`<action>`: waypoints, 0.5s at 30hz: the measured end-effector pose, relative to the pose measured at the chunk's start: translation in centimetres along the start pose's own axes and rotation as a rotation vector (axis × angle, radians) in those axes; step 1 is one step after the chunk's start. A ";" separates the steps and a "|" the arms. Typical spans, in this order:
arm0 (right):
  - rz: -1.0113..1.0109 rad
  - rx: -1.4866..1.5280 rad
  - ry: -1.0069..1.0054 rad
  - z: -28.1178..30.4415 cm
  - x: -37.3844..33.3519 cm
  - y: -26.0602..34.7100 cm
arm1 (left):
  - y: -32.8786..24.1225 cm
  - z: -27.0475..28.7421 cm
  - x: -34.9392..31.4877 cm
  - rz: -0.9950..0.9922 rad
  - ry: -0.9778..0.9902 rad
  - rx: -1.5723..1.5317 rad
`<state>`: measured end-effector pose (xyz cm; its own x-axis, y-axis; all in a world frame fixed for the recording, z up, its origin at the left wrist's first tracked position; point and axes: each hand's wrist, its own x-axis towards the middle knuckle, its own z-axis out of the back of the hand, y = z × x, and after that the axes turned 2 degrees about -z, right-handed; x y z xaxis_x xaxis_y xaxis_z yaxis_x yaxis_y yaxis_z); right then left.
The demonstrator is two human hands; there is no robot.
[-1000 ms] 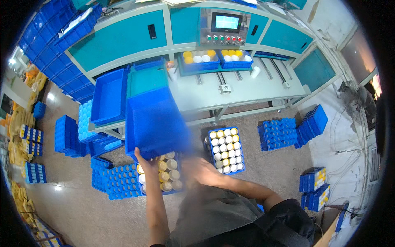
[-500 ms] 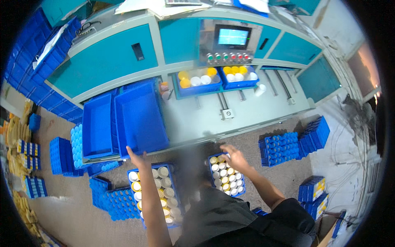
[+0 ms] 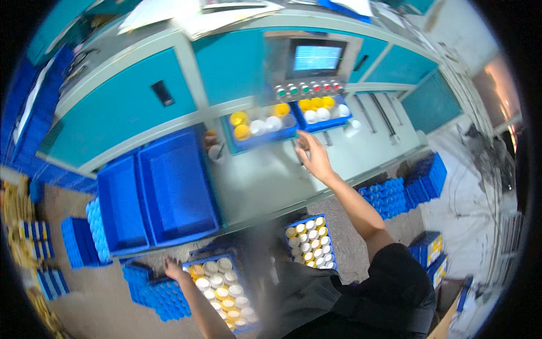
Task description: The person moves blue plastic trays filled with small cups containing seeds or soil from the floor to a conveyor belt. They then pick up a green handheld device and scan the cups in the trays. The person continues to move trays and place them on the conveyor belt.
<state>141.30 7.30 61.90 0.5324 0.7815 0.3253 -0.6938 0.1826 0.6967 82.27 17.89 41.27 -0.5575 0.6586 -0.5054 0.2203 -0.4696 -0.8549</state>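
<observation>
My right hand (image 3: pixel 315 157) is above the pale workbench (image 3: pixel 257 189), just short of two small blue boxes. Its fingers are apart and nothing shows in them. The left box (image 3: pixel 274 134) and the right box (image 3: pixel 324 122) hold yellow and white round pieces, like cups or caps. A lone white piece (image 3: pixel 353 127) stands beside the right box. Down at the left, my left hand (image 3: pixel 175 269) is by the corner of a blue crate (image 3: pixel 186 261) filled with white and yellow round pieces; its fingers are blurred. A similar, smaller blue crate (image 3: pixel 333 248) sits below the bench.
Two large blue trays (image 3: pixel 175 186) lie on the bench's left end. Behind the boxes rises a teal cabinet (image 3: pixel 228 68) with a screen (image 3: pixel 316 58) and buttons. Blue crates with light-blue round pieces (image 3: pixel 164 296) stand on the floor. Metal rails (image 3: pixel 384 116) run along the bench's right.
My right hand has moved up from the smaller floor crate to above the bench. My left hand has dropped from the large tray's edge to the left crate's corner. The view has shifted.
</observation>
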 end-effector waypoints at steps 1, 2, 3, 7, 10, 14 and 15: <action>-0.038 -0.005 -0.055 0.4 1.7 -0.4 | 0.0 1.3 0.2 -0.032 0.107 -0.075; -0.098 -0.033 -0.082 1.1 3.5 -0.9 | 0.2 2.2 -0.2 -0.132 0.150 -0.003; -0.102 -0.027 -0.119 1.5 5.4 -1.4 | 0.4 2.9 -1.0 -0.176 0.209 0.018; -0.087 -0.041 -0.279 1.4 12.1 -2.4 | 1.7 5.0 -6.0 -0.134 0.298 0.036; -0.125 -0.054 -0.295 1.3 14.8 -2.8 | 3.3 8.0 -10.1 0.033 0.388 0.019; -0.184 -0.040 -0.291 1.1 16.4 -3.0 | 5.5 11.6 -13.0 0.156 0.311 0.128; -0.191 -0.024 -0.293 1.2 16.5 -3.0 | 5.9 12.1 -13.4 0.197 0.281 0.119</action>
<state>152.73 18.99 65.95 0.7678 0.5283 0.3626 -0.5775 0.3255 0.7487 81.32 -0.77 44.43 -0.2684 0.6764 -0.6859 0.1981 -0.6580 -0.7265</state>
